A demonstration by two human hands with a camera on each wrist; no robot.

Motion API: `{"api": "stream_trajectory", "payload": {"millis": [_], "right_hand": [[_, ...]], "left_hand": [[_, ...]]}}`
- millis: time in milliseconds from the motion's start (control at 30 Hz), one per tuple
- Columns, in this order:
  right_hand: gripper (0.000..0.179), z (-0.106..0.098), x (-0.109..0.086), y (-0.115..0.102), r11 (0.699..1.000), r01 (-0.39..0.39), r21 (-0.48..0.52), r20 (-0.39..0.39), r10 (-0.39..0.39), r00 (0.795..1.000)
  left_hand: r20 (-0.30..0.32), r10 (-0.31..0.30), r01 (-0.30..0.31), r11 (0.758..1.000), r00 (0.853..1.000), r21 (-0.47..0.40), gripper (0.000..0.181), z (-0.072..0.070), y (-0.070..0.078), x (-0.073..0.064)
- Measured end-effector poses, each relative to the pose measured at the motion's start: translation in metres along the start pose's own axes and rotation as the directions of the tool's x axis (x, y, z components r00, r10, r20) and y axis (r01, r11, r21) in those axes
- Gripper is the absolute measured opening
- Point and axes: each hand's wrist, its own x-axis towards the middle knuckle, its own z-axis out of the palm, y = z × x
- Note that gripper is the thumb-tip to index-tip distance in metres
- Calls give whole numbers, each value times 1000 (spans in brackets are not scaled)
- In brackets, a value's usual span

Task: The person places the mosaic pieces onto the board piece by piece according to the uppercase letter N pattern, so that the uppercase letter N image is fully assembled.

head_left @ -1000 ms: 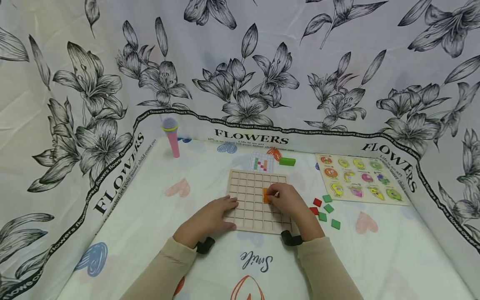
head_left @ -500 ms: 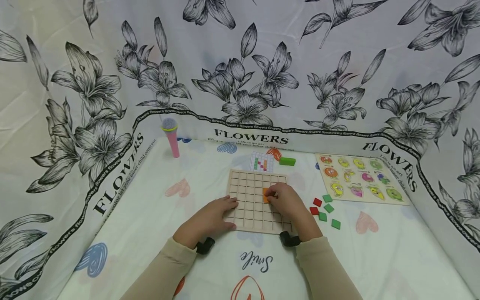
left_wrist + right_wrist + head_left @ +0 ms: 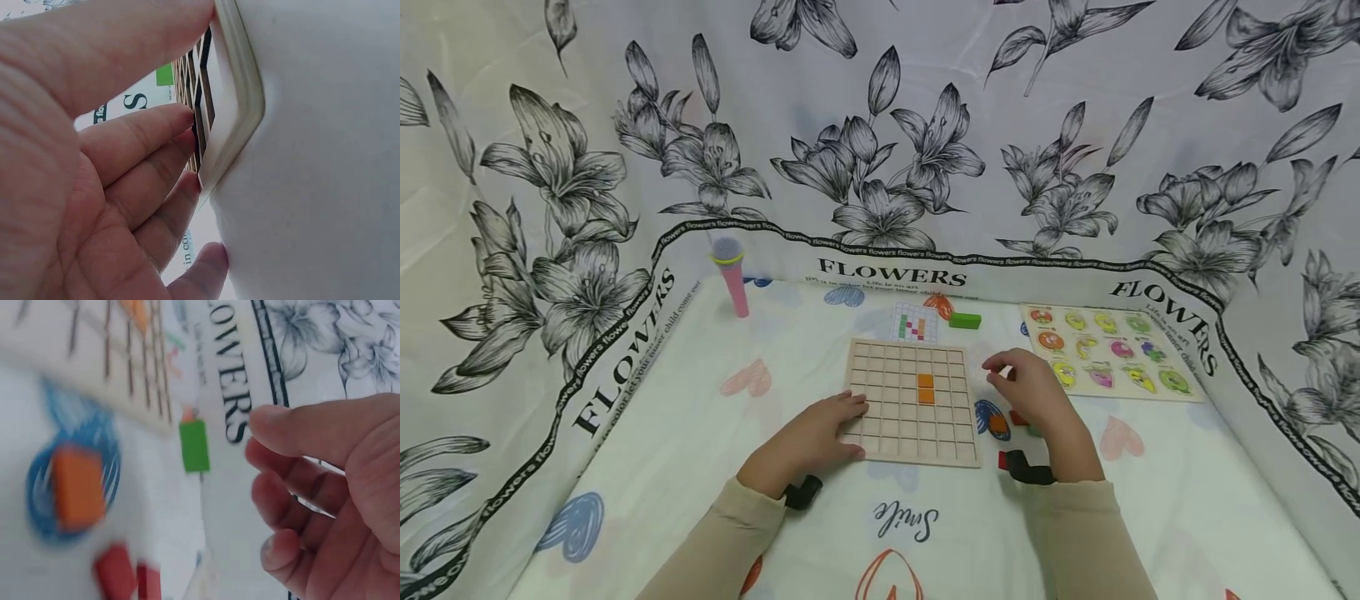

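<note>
My left hand (image 3: 816, 437) rests on the left edge of a wooden grid board (image 3: 887, 425), its fingers extended. In the left wrist view the thumb and fingertips touch the board's edge (image 3: 247, 87). Two orange square tiles (image 3: 926, 388) sit in neighbouring cells, one above the other. My right hand (image 3: 1030, 387) hovers right of the board with fingers loosely bent and nothing between them. Below it lie a loose orange tile (image 3: 79, 487), red tiles (image 3: 115, 572) and a green tile (image 3: 1035, 431); the hand and wrist hide other tiles.
Behind the board lie a pattern card (image 3: 914, 323) with coloured squares and a green block (image 3: 965, 321). A fruit picture board (image 3: 1112, 354) lies at the right. A pink toy microphone (image 3: 734, 279) stands at the back left. Floral cloth (image 3: 880, 125) rises behind the table.
My right hand has let go of the orange tile on the board and moved right, over the loose tiles. The left hand stays on the board. The head view has shifted slightly.
</note>
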Motion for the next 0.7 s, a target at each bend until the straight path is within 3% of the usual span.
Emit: {"api": "stream_trajectory", "payload": {"millis": [233,467,700], "right_hand": [[25,0,-28,24,996,-88,-7,168,88,982],[24,19,-34,33,997,-61,-43,183,68,981],[22,21,-35,33,997,-62,-56,170,71,983]], "left_hand": [[-3,-13,13,1000,1000,-6,74,0,-1,0],[1,-24,24,999,1000,-35,73,-1,0,-2],[5,-28,28,999,1000,-30,73,0,1,-2]]}}
